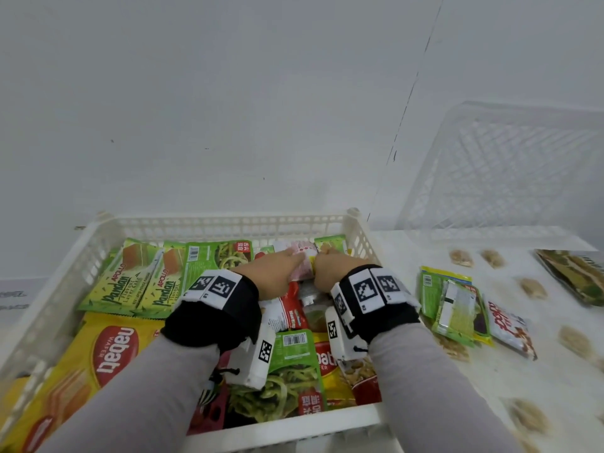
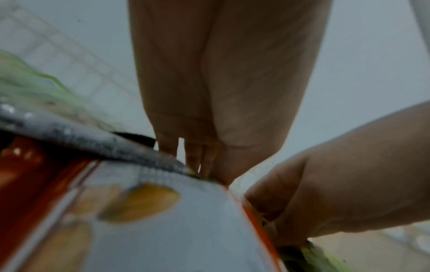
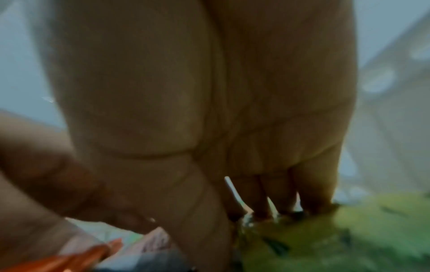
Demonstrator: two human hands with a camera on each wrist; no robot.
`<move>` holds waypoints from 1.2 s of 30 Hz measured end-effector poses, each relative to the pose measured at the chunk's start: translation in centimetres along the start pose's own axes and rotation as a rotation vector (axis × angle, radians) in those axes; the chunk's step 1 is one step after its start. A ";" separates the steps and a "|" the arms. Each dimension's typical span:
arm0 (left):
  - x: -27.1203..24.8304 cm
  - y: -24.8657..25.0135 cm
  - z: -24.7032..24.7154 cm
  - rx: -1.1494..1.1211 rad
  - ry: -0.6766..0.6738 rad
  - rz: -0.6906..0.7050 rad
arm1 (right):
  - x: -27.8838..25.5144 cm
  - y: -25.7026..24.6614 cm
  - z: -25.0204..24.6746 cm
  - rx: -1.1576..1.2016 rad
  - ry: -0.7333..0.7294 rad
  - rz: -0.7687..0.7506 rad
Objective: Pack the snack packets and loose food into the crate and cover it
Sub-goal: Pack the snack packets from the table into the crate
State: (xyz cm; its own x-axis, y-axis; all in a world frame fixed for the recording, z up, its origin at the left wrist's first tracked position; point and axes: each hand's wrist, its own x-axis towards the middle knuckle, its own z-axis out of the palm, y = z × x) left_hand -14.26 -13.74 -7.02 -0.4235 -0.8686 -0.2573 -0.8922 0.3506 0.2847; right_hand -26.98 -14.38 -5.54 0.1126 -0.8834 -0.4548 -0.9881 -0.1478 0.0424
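Packing is well along: the crate (image 1: 228, 220) holds many packets, and both hands tuck goods at its far end. The left hand (image 1: 277, 266) lies with straight fingers on a pink packet (image 1: 302, 256). The right hand (image 1: 333, 264) has its fingertips down on a green packet (image 1: 331, 242); whether they grip it I cannot tell. Next, I judge, come the packets (image 1: 454, 308) and loose snacks (image 1: 532, 287) on the white table (image 1: 523, 380) right of the fingers, then the cover, probably the basket (image 1: 510, 168) against the white wall (image 1: 228, 93).

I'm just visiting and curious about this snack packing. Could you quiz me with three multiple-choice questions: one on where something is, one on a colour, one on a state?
1. Where are both hands?
A. Far end of the crate
B. On the table
C. On the second basket

2. Colour of the Pandan packets?
A. Blue
B. Green
C. Black

3. Is the crate covered?
A. Yes
B. No
C. Half

Answers:
1 A: the left hand and right hand reach over packets near the crate far wall.
2 B: the Pandan packets are green.
3 B: its top is open, contents showing.
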 end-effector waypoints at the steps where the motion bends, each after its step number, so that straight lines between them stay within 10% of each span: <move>1: -0.1 0.0 -0.3 -0.036 0.062 -0.003 | 0.1 0.1 0.0 0.010 -0.003 0.007; 4: -0.8 -0.1 -1.2 -0.108 0.301 -0.023 | 0.2 0.5 -0.2 0.082 0.068 -0.025; 10: -1.0 0.2 -0.2 -0.011 0.048 -0.035 | 1.4 0.9 0.2 0.202 0.147 -0.038; 17: -2.7 -0.4 -3.1 -0.552 0.180 0.056 | 1.6 1.3 0.7 0.114 0.050 -0.109; 22: -3.5 -1.5 -4.4 -1.155 0.461 -0.028 | 1.0 3.4 -1.6 0.903 0.318 -0.153; 28: -3.1 -1.9 -3.9 -1.437 0.334 -0.137 | -0.4 3.7 -2.0 1.224 0.047 -0.298; 30: -3.3 -2.4 -3.8 -1.307 0.208 -0.137 | -0.4 4.1 -1.8 1.217 0.008 -0.325; 34: -3.3 -3.3 -3.2 -0.192 0.214 -0.190 | -0.3 4.3 -1.5 0.782 -0.040 -0.325; 36: -3.2 -3.4 -2.6 0.003 0.157 -0.233 | -0.5 3.8 -1.4 0.647 -0.072 -0.336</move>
State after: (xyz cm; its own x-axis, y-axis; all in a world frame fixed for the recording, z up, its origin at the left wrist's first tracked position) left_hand -9.50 -13.07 -4.73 -0.1778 -0.9695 -0.1690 -0.9632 0.1362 0.2317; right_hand -30.65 -15.16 -3.92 0.4352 -0.8018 -0.4095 -0.7683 -0.0936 -0.6333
